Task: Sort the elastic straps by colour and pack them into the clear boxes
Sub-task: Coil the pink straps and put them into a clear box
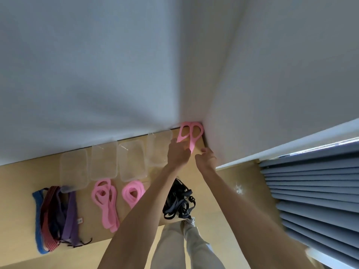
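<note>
Both our forearms reach out over the wooden table (213, 195) to its far corner, where our left hand (177, 154) curls its fingers round the tails of a pink strap (189, 133) lying against the wall, and our right hand (206, 158) hovers just beside with fingers loosely bent, holding nothing. We judge the colours are being laid in separate heaps before packing: two pink piles (105, 200) near the clear boxes (104, 162), dark straps (179, 200) beside our arm, and mixed blue, red and purple ones (56, 214) at the left.
</note>
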